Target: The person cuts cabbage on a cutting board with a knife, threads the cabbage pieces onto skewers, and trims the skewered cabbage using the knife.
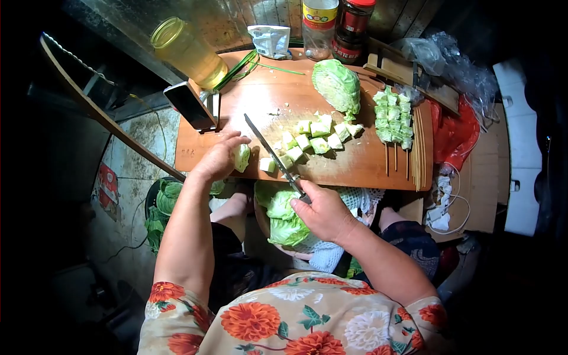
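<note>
My right hand (324, 214) is wrapped around the handle of a knife (264, 144). Its long dark blade points up and left across the board's near edge. My left hand (221, 157) curls over a pale green piece of cabbage (242, 158) on the wooden board (236, 106), left of the blade; its thumb is hidden. Several cut cabbage chunks (319, 145) lie in rows right of the blade, and one chunk (267, 164) sits left of it. Behind them rests a larger cabbage piece (336, 86). Cabbage pieces threaded on skewers (393, 117) lie at the right.
Bare wooden skewers (419, 148) lie along the board's right end. A phone (190, 106) leans on a stand at the left, near a jar of yellow liquid (189, 53). Jars (319, 29) stand at the back. Below the board, a basin holds cabbage leaves (285, 216).
</note>
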Demonstrator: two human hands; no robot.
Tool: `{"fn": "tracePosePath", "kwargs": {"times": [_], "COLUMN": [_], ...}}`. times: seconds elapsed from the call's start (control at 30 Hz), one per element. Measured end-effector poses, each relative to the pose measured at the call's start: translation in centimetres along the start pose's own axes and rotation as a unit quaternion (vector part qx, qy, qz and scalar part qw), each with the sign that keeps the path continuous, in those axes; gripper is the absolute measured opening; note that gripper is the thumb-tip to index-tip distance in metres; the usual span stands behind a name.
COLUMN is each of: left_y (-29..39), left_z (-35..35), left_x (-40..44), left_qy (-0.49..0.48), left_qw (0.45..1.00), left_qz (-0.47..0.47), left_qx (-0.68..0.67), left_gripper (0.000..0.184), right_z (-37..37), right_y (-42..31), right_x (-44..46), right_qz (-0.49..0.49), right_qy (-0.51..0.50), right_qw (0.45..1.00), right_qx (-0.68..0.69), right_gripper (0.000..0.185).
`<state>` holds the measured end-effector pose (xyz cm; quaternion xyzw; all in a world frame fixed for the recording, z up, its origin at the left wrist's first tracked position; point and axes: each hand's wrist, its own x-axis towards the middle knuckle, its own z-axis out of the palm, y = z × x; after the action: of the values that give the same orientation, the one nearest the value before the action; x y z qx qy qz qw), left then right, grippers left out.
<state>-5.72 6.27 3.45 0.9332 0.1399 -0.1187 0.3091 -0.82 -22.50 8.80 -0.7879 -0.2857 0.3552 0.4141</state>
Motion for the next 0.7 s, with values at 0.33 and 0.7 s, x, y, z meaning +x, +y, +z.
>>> {"fn": "tracePosePath", "kwargs": {"times": [0.33, 0.7], "left_y": [-0.5, 1.0], "left_z": [-1.0, 0.3], "left_x": [-0.6, -1.5], "left_qy": [-0.051, -0.157], "left_qw": [0.995, 0.871], "left_qz": [-0.068, -0.387], "left_qx": [0.043, -0.257], "left_gripper": [0.033, 0.035], "right_z": [1.0, 3.9], "right_y": [0.0, 0.7], "right_x": [0.2, -0.1], "right_qz": [-0.036, 0.031], "right_qy": [0.01, -0.048], "right_qw": [0.999, 0.996], "right_qx": [0.026, 0.064], "right_gripper": [0.035, 0.033]}}
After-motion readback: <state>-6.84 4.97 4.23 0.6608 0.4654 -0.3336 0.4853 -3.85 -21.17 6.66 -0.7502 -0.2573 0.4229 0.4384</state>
